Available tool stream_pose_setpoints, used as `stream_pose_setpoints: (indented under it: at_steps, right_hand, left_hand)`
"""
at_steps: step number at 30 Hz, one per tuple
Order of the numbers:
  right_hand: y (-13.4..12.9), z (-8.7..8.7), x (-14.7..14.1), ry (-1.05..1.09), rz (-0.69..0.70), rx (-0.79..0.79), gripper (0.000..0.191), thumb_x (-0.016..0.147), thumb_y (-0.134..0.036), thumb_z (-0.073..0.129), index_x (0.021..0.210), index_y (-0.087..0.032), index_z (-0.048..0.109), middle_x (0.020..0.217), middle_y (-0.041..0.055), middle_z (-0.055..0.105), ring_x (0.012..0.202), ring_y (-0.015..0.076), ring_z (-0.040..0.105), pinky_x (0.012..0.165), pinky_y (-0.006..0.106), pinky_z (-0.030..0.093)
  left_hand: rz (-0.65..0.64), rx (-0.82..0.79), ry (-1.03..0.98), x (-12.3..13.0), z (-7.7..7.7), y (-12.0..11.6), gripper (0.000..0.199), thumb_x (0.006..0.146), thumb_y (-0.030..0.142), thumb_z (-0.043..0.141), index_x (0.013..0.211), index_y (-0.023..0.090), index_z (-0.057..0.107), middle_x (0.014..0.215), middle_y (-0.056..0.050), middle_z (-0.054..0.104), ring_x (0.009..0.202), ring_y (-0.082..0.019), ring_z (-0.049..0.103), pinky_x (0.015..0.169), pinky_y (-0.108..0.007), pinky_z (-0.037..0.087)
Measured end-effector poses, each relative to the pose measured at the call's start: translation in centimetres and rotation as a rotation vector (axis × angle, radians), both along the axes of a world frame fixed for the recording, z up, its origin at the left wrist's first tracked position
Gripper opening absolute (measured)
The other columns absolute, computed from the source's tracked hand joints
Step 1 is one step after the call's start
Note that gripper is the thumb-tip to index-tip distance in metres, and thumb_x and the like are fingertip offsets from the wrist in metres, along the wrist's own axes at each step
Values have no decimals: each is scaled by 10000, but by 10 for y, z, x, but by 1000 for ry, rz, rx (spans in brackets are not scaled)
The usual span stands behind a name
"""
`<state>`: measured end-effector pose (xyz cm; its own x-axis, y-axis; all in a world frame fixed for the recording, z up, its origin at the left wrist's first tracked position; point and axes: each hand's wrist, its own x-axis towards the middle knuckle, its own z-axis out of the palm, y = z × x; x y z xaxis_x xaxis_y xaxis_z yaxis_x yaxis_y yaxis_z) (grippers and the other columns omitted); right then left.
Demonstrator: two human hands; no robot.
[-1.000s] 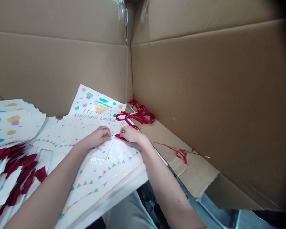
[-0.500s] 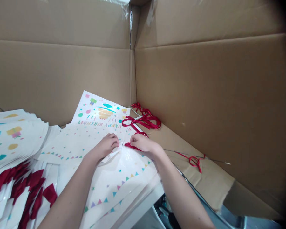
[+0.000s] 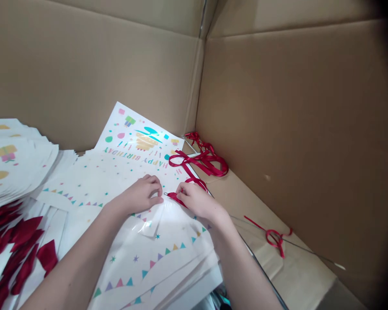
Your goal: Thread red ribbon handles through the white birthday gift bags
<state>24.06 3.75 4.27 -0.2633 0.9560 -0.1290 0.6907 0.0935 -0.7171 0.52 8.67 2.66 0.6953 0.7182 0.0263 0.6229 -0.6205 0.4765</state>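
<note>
The left hand [image 3: 147, 193] looks looser than half a second ago: thumb and forefinger now part slightly (whether they grip paper, I cannot tell). A white, pastel-printed flap [image 3: 152, 221] hangs below them. The right hand [image 3: 194, 199] pinches a glossy dark-red satin ribbon [image 3: 174, 197], near the right edge of the white printed stack [image 3: 174, 267]. A small dark wire loop [image 3: 166, 193] protrudes, apparently not held by the left fingers.

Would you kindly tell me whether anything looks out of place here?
Nothing looks spilled. The red ribbon, though, lies bunched in loose loops near the right cardboard wall, and a curled red strip sits where a thin rod crosses it, so both look untidy.
</note>
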Motion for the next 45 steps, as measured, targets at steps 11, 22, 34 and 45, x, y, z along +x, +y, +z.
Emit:
stream_pose_setpoints:
  at_steps: [11, 22, 34, 45]
  right_hand:
    - [-5, 7, -2, -64, -44, 39, 147, 944, -241, 493, 877, -208, 619, 965, 54, 700, 895, 193, 602, 710, 277, 374]
    - [-5, 5, -3, -110, -8, 56, 113, 922, -239, 533, 881, -203, 632, 946, 59, 715, 848, 190, 599, 655, 261, 355]
    - [-6, 4, -7, -123, 23, 38, 131, 928, -248, 517, 916, -204, 640, 958, 59, 700, 834, 181, 588, 655, 260, 354]
    - [-6, 1, -9, -105, 33, 34, 146, 923, -206, 518, 876, -197, 656, 954, 72, 704, 843, 195, 599, 694, 276, 380]
  left_hand:
    - [-16, -28, -35, -4, -11, 9, 148, 920, 338, 589, 899, 215, 669, 1042, -52, 638, 1050, -241, 517, 931, -366, 434]
    - [-45, -56, -21, -5, -14, 15, 254, 969, 365, 499, 887, 225, 693, 1107, -60, 636, 1129, -254, 487, 1013, -404, 408]
    - [-127, 15, -106, -16, -45, 35, 315, 974, 462, 512, 879, 248, 723, 1084, -61, 631, 1079, -244, 510, 1008, -382, 403]
    - [-62, -40, -34, -2, -12, 13, 320, 975, 420, 464, 917, 226, 711, 1127, -66, 645, 1143, -252, 506, 1040, -406, 424]
